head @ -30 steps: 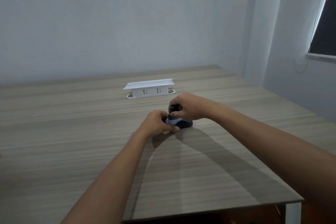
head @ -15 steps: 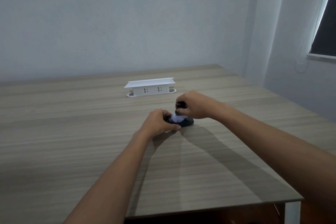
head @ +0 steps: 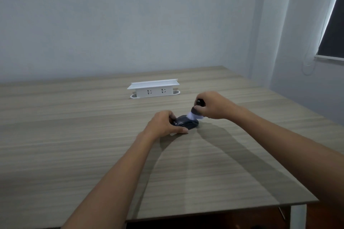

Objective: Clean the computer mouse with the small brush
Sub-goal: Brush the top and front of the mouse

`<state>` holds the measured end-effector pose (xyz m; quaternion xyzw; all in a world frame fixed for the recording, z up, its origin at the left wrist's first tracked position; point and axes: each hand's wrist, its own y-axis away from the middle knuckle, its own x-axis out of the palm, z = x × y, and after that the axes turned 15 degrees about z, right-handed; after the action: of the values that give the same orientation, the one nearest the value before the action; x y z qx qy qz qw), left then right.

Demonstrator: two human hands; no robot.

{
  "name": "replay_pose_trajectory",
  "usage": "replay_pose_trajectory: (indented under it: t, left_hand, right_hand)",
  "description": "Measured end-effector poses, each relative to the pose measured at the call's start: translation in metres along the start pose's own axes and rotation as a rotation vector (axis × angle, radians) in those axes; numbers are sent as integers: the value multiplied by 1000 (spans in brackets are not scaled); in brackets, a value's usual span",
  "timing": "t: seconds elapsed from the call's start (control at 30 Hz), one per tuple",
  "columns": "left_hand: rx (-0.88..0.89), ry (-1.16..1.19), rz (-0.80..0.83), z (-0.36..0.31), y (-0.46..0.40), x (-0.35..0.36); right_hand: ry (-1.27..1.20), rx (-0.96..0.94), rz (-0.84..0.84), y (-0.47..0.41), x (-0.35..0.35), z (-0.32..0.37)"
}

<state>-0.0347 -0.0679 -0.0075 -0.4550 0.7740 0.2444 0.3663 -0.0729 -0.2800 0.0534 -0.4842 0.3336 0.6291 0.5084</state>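
**Brushing under way, far end of the mouse in work**

Wide wooden table [head: 74, 154], bare apart from a white socket block [head: 153, 89] well behind the work area and not involved. Near the table's middle, toward the right: dark computer mouse [head: 186, 123], flat on the wood, long axis lying roughly left to right and tilted a little away at the right end. Which end is the button end: cannot tell for sure, too dark and small; faint lettering at the left end only.

Left hand [head: 163, 124] curled round the mouse's left end, thumb along the near side, fingers over the far side, pinning it to the table. Right hand [head: 214, 105] closed around the small brush [head: 196, 111], dark handle end poking out above the fist, pale bristles pointing down and to the left, touching the mouse's upper surface at its far right part.

Judged progress: cleaning well begun but not shown finished. Top surface being swept at present; near side, underside and the portion under the left hand apparently not yet reached. No visible dust to gauge by, so remaining work uncertain. Likely left: regrip or turn the mouse, brush covered areas, set the brush down.
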Motion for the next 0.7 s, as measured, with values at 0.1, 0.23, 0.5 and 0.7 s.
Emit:
replay_pose_trajectory:
  t: [0.1, 0.23, 0.5, 0.7]
  left_hand:
    - [32, 82, 26, -1, 1, -4]
    - [79, 190, 65, 2, 1, -5]
    - [101, 196, 56, 1, -4, -3]
    - [101, 223, 74, 3, -7, -3]
  right_hand:
    - [-253, 115, -7, 12, 5, -2]
    - [-492, 213, -5, 23, 15, 0]
    - [-866, 268, 175, 34, 21, 21]
    - [-746, 167, 329, 39, 11, 20]
